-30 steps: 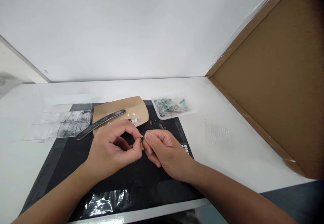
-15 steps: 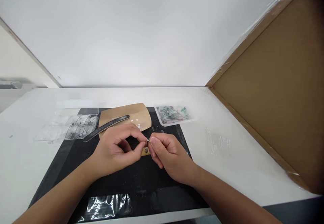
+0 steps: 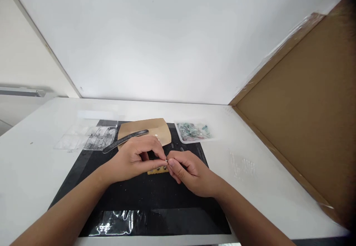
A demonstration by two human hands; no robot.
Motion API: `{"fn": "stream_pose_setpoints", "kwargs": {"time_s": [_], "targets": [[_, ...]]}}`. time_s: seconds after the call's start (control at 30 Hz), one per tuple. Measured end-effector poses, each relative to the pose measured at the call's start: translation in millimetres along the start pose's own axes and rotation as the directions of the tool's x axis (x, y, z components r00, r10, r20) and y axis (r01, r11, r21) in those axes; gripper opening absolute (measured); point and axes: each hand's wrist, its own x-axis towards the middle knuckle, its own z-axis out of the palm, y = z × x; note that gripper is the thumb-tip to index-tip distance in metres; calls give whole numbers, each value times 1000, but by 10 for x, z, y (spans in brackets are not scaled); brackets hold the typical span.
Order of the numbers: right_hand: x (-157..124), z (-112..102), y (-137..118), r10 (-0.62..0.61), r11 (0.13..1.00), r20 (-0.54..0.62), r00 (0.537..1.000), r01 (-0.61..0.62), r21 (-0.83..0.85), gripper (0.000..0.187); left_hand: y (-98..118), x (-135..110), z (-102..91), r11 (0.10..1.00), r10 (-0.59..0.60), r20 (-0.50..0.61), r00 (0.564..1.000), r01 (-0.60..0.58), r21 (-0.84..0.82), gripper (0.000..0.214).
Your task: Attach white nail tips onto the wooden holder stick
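Over a black mat (image 3: 144,197), my left hand (image 3: 133,158) and my right hand (image 3: 190,171) meet fingertip to fingertip. Both are closed in a pinch on a tiny pale piece (image 3: 166,160) held between them. Just below the fingertips lies a small tan strip (image 3: 156,170) with dark spots on it. Behind my left hand a brown paper envelope (image 3: 155,129) rests on the mat, and a long dark nail file (image 3: 125,140) lies across its left side.
A clear compartment box (image 3: 86,137) sits at the mat's back left. A small clear tray of greenish bits (image 3: 194,131) stands at the back right. A brown cardboard panel (image 3: 303,120) walls off the right side. A shiny plastic bag (image 3: 116,220) lies on the mat's near edge.
The view has tilted and shifted, so everything sits further right and lower in the picture. Both hands have sunk closer to the tan strip on the mat, still pinching together.
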Motion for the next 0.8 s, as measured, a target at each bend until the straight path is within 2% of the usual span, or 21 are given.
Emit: {"fn": "stream_pose_setpoints", "kwargs": {"time_s": [0.07,0.17,0.3,0.57,0.8], "targets": [[6,-20,-14,-18,999,24,1000,18,-35,46,-13,-10,-12,1000,-9,11,1000,9,14,8],[14,-38,-18,-23,997,43,999,26,-68,47,-38,-15,-23,997,48,20,999,-49,61,10],[24,-28,7,-20,994,4,1000,21,-107,46,-47,-10,-7,988,103,-1,995,-102,115,8],[74,25,109,-130,951,-238,963,53,-303,29,-39,-29,85,999,-27,-111,993,31,39,16],[66,56,220,-298,811,-323,898,60,-582,18,-65,-24,117,992,-121,-162,979,123,4,11]]}}
